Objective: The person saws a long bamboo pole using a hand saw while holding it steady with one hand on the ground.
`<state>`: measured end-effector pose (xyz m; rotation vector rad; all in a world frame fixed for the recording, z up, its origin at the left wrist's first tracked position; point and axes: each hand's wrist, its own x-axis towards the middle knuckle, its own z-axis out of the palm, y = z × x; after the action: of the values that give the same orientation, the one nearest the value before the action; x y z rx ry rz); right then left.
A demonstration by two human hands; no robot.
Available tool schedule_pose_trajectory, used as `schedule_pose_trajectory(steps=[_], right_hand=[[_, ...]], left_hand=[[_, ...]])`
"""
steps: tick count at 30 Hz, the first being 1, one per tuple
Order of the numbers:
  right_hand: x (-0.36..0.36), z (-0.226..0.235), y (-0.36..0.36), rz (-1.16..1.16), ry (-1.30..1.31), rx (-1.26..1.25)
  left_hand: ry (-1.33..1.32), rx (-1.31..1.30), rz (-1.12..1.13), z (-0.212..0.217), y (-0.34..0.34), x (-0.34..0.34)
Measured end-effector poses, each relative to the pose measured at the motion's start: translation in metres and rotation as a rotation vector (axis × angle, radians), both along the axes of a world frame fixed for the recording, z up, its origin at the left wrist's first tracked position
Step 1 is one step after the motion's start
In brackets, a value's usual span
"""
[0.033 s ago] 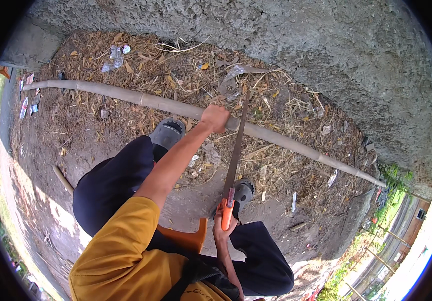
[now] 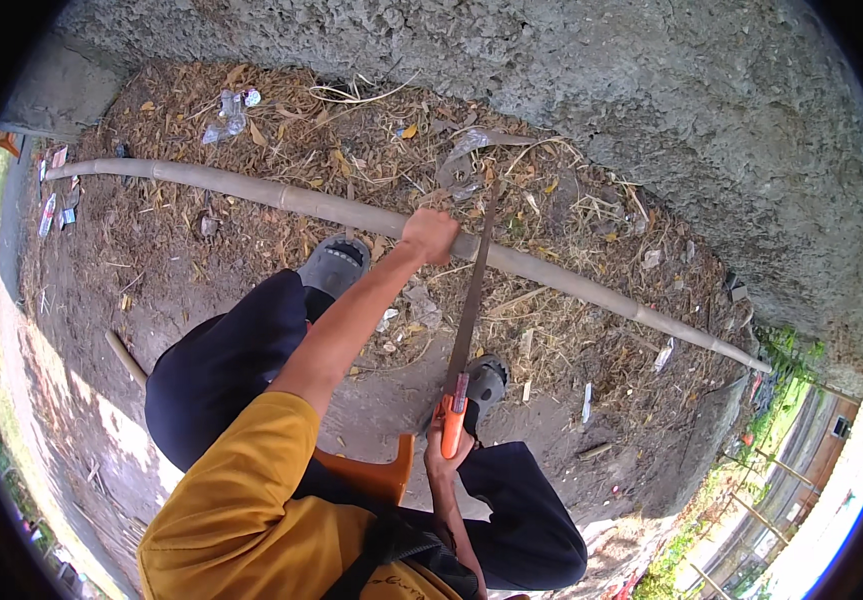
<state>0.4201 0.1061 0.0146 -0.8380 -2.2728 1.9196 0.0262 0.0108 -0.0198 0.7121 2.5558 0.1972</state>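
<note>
A long bamboo pole (image 2: 571,284) lies across the view, from the far left to the right, its ends looking bent by the lens. My left hand (image 2: 431,236) is closed round it near its middle. Just right of that hand, the dark blade of a handsaw (image 2: 470,310) crosses over the pole, tip pointing away from me. My right hand (image 2: 445,456) grips the saw's orange handle, low in the view between my knees. Whether the teeth have cut into the pole cannot be made out.
A rough grey wall (image 2: 651,90) rises behind the pole. Dry leaves and straw (image 2: 281,130) cover the ground, with a crumpled clear plastic bottle (image 2: 231,118) at the back. Beneath me is an orange seat (image 2: 391,475). My grey clogs (image 2: 336,265) stand near the pole.
</note>
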Motion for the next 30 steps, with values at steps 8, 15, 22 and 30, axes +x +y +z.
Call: schedule_pose_trajectory(steps=[8,15,22,30], right_hand=[[-0.065,0.0,0.016,0.058,-0.089,0.078],[0.001,0.004,-0.013,-0.034,0.041,0.013],[-0.092,-0.008,0.015,0.025,-0.014,0.035],[-0.021,0.016,-0.012,0.036,0.061,0.111]], left_hand=[[-0.001,-0.012,-0.012,0.004,0.003,-0.002],[-0.023,-0.014,-0.012,0.002,-0.004,-0.008],[-0.116,-0.056,-0.046,0.008,0.005,-0.021],[-0.064,-0.005,-0.001,0.002,-0.005,-0.005]])
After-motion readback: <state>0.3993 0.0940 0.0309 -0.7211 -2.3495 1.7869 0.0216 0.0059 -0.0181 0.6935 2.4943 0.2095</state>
